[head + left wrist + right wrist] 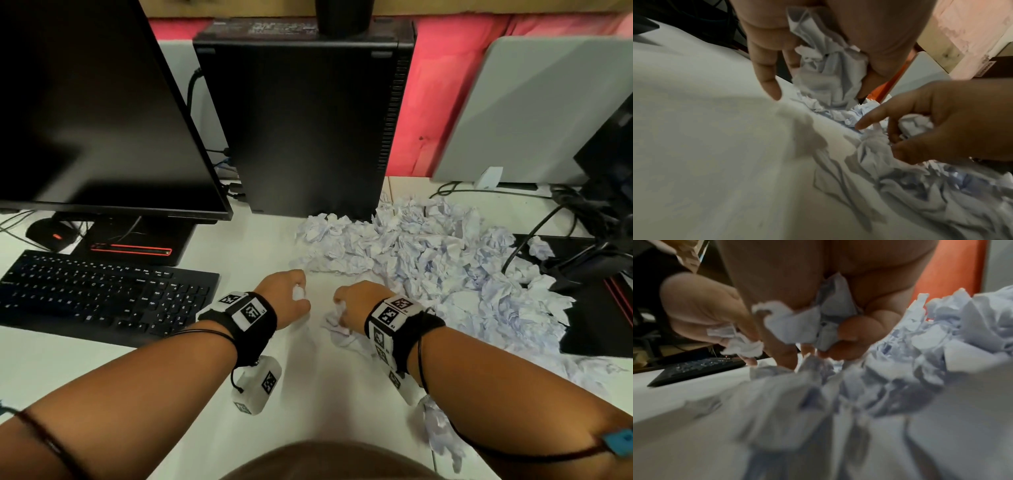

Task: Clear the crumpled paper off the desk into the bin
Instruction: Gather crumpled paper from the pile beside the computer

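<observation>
Both forearms reach forward over the white worktop (267, 240), wrists level and close together, knuckles up and palms turned down. The left hand (286, 296) sits just left of the paper heap's near edge, its fingers curled round a wad of crumpled paper (826, 69) that hangs down from the palm, while one finger (766, 71) points straight down beside the wad, its tip close above the worktop. The right hand (359, 305) is a short gap to the right of the left hand, at the near-left fringe of the heap; its fingers and thumb are clamped on another crumpled wad (803, 327), and more loose paper lies directly under it. The heap of crumpled paper (428, 260) spreads from the foot of the black computer tower (301, 113) rightward and toward the person, reaching the dark mat (603, 329) and the tangle of cables (561, 219) on the heap's far right side; some pieces trail along the worktop under the right forearm. Left of the heap, a strip of bare worktop runs between it and the black keyboard (102, 294), which lies in front of the monitor (92, 109). The bin shows in no view.
</observation>
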The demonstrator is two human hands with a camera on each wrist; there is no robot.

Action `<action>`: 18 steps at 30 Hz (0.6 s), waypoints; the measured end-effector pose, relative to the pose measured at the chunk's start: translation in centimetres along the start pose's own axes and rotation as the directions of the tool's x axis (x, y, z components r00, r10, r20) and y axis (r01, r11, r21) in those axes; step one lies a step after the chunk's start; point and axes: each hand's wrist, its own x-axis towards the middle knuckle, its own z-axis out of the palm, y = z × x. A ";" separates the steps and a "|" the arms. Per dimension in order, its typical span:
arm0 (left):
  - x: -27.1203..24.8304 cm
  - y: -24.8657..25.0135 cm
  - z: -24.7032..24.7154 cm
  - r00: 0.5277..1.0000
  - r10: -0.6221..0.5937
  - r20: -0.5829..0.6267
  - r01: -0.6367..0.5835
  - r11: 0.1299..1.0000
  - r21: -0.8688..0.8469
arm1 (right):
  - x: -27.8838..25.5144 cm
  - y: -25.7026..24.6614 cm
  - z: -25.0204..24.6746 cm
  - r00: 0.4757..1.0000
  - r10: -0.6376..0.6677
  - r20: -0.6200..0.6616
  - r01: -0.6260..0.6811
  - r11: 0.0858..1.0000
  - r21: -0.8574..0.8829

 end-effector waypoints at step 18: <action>-0.7 -1.9 3.1 0.963 0.123 0.241 -0.203 0.918 0.342 | -3.4 0.8 -3.0 0.980 0.068 -0.189 -0.024 0.974 0.226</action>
